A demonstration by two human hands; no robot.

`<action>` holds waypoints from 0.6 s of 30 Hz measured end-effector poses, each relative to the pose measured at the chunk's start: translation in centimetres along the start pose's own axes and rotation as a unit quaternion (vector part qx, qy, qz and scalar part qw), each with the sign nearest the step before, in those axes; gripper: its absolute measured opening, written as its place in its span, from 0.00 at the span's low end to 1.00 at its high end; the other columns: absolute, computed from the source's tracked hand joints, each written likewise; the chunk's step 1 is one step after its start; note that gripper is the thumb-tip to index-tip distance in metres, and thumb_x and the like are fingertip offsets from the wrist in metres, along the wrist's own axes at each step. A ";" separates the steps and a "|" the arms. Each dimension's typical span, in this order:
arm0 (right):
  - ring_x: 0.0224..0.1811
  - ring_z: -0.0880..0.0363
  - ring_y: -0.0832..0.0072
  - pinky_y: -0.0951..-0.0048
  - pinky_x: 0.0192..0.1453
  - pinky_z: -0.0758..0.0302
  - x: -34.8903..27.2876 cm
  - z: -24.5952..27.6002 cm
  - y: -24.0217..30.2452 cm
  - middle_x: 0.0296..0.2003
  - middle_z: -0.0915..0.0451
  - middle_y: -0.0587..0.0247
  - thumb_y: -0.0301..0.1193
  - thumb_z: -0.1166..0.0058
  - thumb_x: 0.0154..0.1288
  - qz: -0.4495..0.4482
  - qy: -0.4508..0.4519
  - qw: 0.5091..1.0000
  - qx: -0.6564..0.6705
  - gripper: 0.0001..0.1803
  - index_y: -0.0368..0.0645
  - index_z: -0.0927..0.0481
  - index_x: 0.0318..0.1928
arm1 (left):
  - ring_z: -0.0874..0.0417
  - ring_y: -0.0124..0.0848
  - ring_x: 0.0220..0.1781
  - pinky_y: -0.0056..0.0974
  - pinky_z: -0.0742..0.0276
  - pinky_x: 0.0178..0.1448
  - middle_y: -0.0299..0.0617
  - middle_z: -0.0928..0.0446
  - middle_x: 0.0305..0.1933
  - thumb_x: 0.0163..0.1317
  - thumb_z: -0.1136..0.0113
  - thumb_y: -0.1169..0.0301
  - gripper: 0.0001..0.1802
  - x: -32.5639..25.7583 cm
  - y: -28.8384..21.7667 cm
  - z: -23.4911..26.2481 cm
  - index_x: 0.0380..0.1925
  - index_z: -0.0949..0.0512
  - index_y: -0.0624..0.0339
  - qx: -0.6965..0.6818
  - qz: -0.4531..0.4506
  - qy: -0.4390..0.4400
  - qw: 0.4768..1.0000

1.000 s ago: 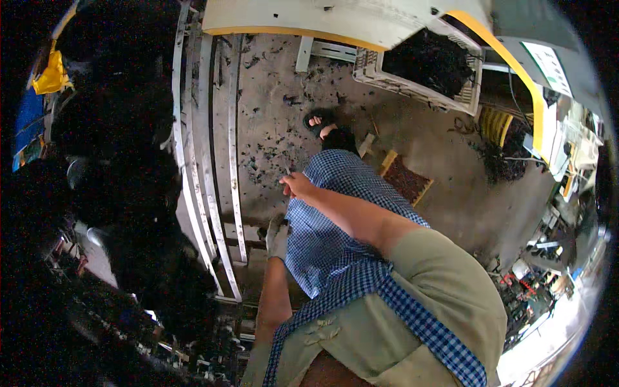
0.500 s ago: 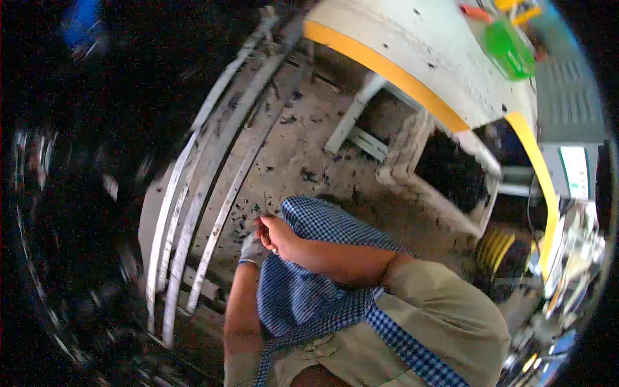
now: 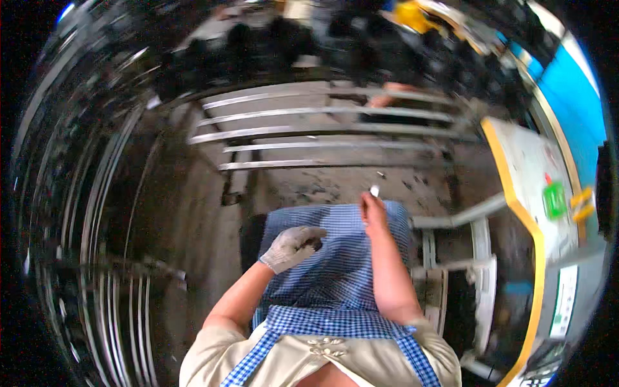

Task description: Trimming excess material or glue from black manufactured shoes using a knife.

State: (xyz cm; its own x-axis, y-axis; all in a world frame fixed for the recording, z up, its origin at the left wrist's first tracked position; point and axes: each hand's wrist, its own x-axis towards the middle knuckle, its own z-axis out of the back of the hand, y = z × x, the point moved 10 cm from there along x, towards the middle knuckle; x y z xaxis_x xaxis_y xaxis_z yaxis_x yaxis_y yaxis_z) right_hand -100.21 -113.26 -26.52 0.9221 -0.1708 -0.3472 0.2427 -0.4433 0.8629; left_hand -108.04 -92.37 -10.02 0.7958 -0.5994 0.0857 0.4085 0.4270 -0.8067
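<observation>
My left hand [image 3: 290, 249], in a pale knitted glove, hovers over my lap with its fingers curled round a small dark piece [image 3: 312, 245] whose kind I cannot make out. Bare and raised above the knee on the right, my right hand [image 3: 372, 211] is closed in a pinch. A small white object [image 3: 374, 190] sticks up from its fingertips; blur hides what it is. Under both hands, a blue checked apron [image 3: 322, 277] covers my lap. The hands are apart.
Ahead stands a metal-slatted rack [image 3: 309, 146], with dark shapes behind it. To the right is a white worktable with a yellow edge [image 3: 514, 200], bearing a green container [image 3: 554, 199] and a yellow tool [image 3: 581, 204]. More metal bars [image 3: 119, 322] stand at left.
My view has swung leftward, so the slatted rack now lies ahead and the worktable at the right. My hands, close together before, have separated; a white object now shows at my right fingertips.
</observation>
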 end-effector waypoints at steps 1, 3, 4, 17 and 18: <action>0.10 0.41 0.84 0.80 0.13 0.48 -0.5 0.1 -0.1 0.13 0.34 0.75 0.41 0.46 0.60 -0.006 -0.021 1.000 0.001 0.15 0.51 0.30 0.20 | 0.20 0.42 0.47 0.39 0.26 0.53 0.50 0.21 0.43 0.54 0.46 0.73 0.17 -1.2 -0.3 2.1 0.46 0.24 0.61 0.006 -0.004 -0.045 0.999; 0.09 0.41 0.83 0.79 0.11 0.48 -0.6 0.7 -0.6 0.15 0.32 0.71 0.40 0.48 0.63 0.001 -0.027 0.999 0.021 0.14 0.47 0.27 0.24 | 0.20 0.35 0.48 0.36 0.27 0.54 0.48 0.21 0.45 0.57 0.48 0.74 0.18 -3.2 -0.5 6.1 0.49 0.25 0.61 -0.059 0.031 -0.113 0.991; 0.10 0.41 0.82 0.79 0.11 0.47 -0.7 0.6 -1.4 0.15 0.32 0.71 0.39 0.49 0.64 -0.009 -0.030 0.999 0.025 0.13 0.46 0.27 0.26 | 0.21 0.32 0.48 0.34 0.27 0.54 0.46 0.21 0.45 0.58 0.49 0.75 0.18 -4.8 1.0 8.1 0.50 0.25 0.61 -0.075 0.054 -0.162 0.983; 0.13 0.35 0.83 0.83 0.13 0.45 -4.7 -8.3 7.3 0.21 0.27 0.69 0.37 0.49 0.66 -0.036 0.094 0.995 0.018 0.09 0.46 0.26 0.33 | 0.23 0.23 0.47 0.28 0.28 0.53 0.36 0.22 0.43 0.58 0.55 0.83 0.19 -8.7 6.0 23.5 0.48 0.24 0.62 -0.181 0.031 -0.378 0.908; 0.13 0.35 0.83 0.83 0.14 0.45 -4.2 -8.3 6.9 0.21 0.27 0.70 0.38 0.49 0.66 -0.040 0.091 0.995 -0.008 0.10 0.46 0.26 0.32 | 0.23 0.23 0.45 0.28 0.27 0.51 0.35 0.22 0.42 0.56 0.55 0.83 0.18 -8.7 7.0 25.2 0.45 0.22 0.62 -0.140 0.041 -0.399 0.905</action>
State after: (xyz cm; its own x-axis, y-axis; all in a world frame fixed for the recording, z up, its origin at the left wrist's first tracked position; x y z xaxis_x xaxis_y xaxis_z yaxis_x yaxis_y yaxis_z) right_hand -99.92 -108.28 -16.03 0.9388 0.0272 -0.3435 0.3204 -0.4354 0.8413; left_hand -100.81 -67.14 -1.67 0.9334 0.1547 0.3237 0.2929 0.1928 -0.9365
